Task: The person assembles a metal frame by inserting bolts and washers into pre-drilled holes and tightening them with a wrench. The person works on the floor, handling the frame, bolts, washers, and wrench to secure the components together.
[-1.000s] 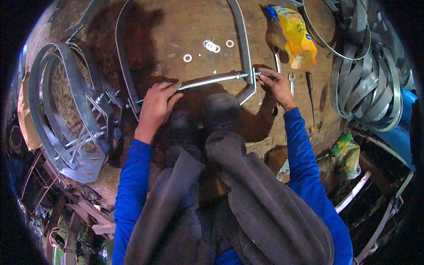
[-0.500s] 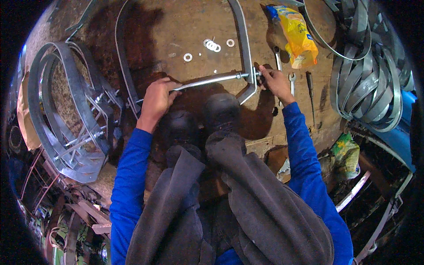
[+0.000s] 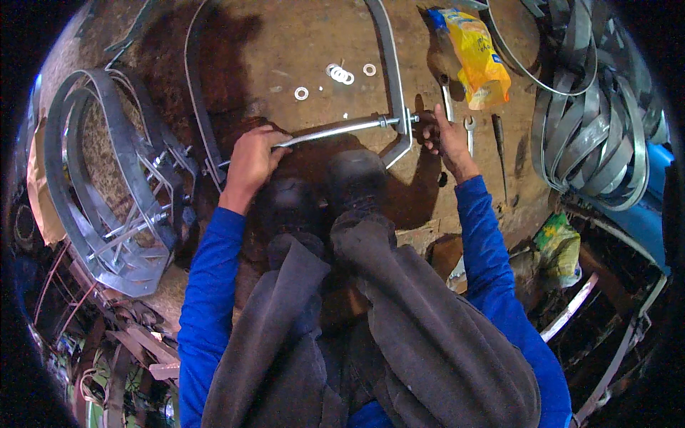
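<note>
A U-shaped flat metal strap (image 3: 386,53) lies on the brown board with its bent ends toward me. Across those ends runs a shiny metal rod (image 3: 335,131), with nuts on both sides of the right end plate. My left hand (image 3: 250,165) is closed around the rod near its left part. Just off the rod's right tip, my right hand (image 3: 451,146) has its thumb raised and its other fingers loosely curled, apart from the thumb; I see nothing in it. Beyond the rod lie several flat washers (image 3: 342,74).
To the right are an open-end spanner (image 3: 469,132), a screwdriver (image 3: 499,146) and a yellow plastic bag (image 3: 479,64). Bundled metal strips (image 3: 599,135) stand farther right. At the left stand several assembled strap clamps (image 3: 110,107). My dark shoes (image 3: 357,175) rest close to the rod.
My right hand has let go of the rod's right end and moved slightly right, its thumb lifting away. My left hand keeps its hold on the rod.
</note>
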`<state>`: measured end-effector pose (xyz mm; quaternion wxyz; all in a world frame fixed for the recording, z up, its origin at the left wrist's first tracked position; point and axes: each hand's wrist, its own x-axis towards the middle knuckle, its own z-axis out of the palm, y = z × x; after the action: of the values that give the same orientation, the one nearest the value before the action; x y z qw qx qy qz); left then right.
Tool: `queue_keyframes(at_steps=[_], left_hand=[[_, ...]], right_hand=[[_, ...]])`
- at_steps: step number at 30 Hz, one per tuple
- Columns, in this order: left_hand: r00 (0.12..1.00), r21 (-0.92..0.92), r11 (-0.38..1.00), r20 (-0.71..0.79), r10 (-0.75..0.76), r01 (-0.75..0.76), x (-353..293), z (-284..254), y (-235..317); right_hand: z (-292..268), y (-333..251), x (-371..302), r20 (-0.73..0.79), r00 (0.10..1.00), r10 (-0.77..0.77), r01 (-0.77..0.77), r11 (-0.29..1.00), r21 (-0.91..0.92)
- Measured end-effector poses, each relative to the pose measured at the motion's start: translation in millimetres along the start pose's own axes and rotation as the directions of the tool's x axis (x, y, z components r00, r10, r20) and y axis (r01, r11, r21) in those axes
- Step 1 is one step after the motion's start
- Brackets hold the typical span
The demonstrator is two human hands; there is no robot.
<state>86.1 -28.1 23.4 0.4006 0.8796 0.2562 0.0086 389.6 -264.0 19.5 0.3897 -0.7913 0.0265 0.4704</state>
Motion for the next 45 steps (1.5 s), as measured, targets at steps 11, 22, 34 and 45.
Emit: queue_keyframes(at_steps=[11,22,34,45], left_hand=[[0.999,-0.014,0.999,0.038,-0.036,0.037,1.4,-1.2,2.6],[0.998,0.032,0.999,-0.053,0.018,-0.017,-6.0,3.4,-3.2],[0.776,0.261,0.768,-0.457,-0.435,0.585,-28.2,-77.6,-21.2],[0.840,0.288,0.793,-0.277,-0.467,0.536,-17.7,-85.1,-46.8]], right_hand=[[-0.5,7.8,1.5,0.094,0.991,0.090,-0.109,0.969,0.222],[3.3,14.9,-2.4,0.016,0.999,0.039,-0.040,0.996,0.078],[53.2,-20.3,-9.2,-0.012,0.624,-0.781,0.584,0.477,-0.657],[69.3,-19.9,1.6,0.029,0.589,-0.808,0.473,0.315,-0.823]])
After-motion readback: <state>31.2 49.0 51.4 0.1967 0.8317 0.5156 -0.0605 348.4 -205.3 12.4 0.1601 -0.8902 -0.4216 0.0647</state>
